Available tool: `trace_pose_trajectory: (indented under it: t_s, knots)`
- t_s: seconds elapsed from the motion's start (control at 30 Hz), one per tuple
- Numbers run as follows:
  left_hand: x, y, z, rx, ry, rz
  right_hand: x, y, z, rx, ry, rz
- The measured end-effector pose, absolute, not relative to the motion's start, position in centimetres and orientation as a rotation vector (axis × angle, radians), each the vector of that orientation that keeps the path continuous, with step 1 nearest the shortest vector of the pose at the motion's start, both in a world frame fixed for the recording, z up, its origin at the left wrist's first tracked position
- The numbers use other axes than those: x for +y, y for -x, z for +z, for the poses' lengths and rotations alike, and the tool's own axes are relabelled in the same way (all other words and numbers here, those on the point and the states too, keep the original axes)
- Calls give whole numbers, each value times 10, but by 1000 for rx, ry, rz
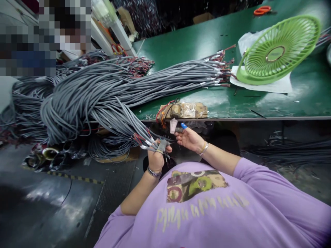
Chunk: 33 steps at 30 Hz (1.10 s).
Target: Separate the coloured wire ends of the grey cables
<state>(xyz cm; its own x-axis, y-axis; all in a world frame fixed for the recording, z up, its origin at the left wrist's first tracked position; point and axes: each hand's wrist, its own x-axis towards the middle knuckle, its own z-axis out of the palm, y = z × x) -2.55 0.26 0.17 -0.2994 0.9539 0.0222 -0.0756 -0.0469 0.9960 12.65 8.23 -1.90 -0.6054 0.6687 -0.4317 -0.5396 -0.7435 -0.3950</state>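
Note:
My left hand (156, 156) is closed around the stripped ends of several grey cables (144, 139) that hang down from a big grey cable bundle (103, 93) lying over the green table's edge. A grey finger cover sits on one left finger. My right hand (188, 137) is just right of it, palm up, with fingers curled and a blue cover (183, 125) on a fingertip. It pinches a small pale piece (173, 125) right below a taped block with red wires (184, 111) on the table's front edge.
A green table fan (278, 51) stands on white paper at the right of the green table (284, 103). Orange scissors (261, 10) lie at the far back. More cable coils (23, 103) pile at the left, near another person. Dark floor lies below.

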Motion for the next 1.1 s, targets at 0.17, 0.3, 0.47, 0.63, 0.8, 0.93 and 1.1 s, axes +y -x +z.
trace_pose_trajectory:
  t_s: [0.17, 0.3, 0.47, 0.63, 0.8, 0.93, 1.1]
  knots:
    - [6, 28, 5, 1204, -1001, 1358, 76, -133, -16, -374, 814, 2272]
    - [5, 35, 7, 1179, -1005, 1266, 67, -136, -16, -551, 818, 2205]
    - [-2, 44, 9, 1221, -1084, 1182, 46, -134, -12, -981, 808, 2013]
    - [-10, 49, 3, 1252, -1202, 1123, 31, -135, 0, -1411, 813, 1758]
    - [-18, 50, -5, 1400, -1592, 1031, 18, -133, 13, -1500, 685, 1621]
    - [-23, 54, -2, 1432, -1876, 911, 12, -132, 14, -1524, 734, 1496]
    - [-32, 58, 6, 1168, -1755, 994, 8, -138, 13, -1596, 870, 1435]
